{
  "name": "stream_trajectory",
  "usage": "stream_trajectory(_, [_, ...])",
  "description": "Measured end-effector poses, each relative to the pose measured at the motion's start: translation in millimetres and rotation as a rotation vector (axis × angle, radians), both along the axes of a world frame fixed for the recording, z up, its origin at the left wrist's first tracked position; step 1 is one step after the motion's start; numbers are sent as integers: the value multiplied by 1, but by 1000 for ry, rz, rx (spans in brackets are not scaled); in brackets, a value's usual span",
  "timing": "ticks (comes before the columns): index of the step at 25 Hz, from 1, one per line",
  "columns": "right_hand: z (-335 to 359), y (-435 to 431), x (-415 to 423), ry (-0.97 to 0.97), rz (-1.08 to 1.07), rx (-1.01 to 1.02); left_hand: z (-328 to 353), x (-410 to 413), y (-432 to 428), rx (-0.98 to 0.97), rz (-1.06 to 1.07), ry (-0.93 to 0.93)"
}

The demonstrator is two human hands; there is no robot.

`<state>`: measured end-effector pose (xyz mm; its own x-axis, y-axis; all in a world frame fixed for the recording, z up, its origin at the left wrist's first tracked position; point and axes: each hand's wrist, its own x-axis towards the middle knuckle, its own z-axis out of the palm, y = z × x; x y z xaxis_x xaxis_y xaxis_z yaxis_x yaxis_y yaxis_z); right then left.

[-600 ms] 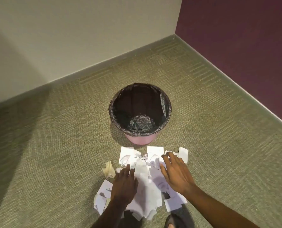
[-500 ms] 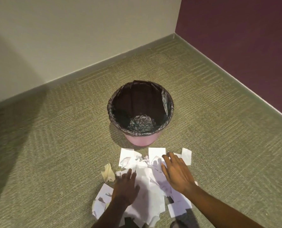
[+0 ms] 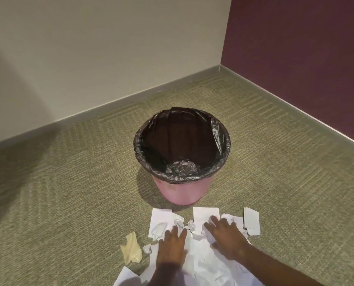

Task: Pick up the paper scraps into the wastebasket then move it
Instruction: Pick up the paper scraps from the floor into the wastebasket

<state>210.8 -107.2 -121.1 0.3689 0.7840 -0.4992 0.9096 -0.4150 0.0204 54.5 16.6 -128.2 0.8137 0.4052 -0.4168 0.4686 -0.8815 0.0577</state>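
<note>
Covering the room, the carpet floor (image 3: pixel 68 203) carries the pink, black-lined wastebasket (image 3: pixel 180 193), upright at 12 o'clock. The paper scraps (image 3: pixel 205 263) lie just beside it at 6 o'clock. The left grip (image 3: pixel 172 246) and right grip (image 3: pixel 225 238) are released, pressing flat on the pile. A loose scoop could shed small pieces, and the yellowish scrap (image 3: pixel 131 249) at 9 o'clock might be missed.

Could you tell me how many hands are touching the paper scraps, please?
2: left hand rests on the paper scraps centre-left; right hand rests just right of it.
</note>
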Motion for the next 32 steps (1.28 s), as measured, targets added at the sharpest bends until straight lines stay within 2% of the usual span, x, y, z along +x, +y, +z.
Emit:
stream_trajectory(1, [3, 1, 1, -14, -2, 31, 0, 4, 4, -26, 48, -27])
stream_trajectory(3, [11, 0, 0, 1, -7, 73, -8, 7, 6, -62, -9, 68])
stream_trajectory(7, [24, -10, 4, 49, -44, 143, -4, 8, 9, -123, -34, 9])
stream_trajectory(12, [29, -37, 14, 174, -335, 298, -6, 16, 14, -145, -101, 20])
stream_trajectory(14, [28, -48, 12, 216, -438, 344, -5, 18, 9, -91, -150, 50])
stream_trajectory(20, [30, -50, 7, 374, -653, 445, -7, 21, 11, -108, -151, 15])
stream_trajectory(27, [53, -51, 16, 357, -682, 427, 7, 27, 19, -344, 89, -102])
stream_trajectory(32, [114, -51, 18, 346, -556, 446, 64, 25, 29, -422, 35, -149])
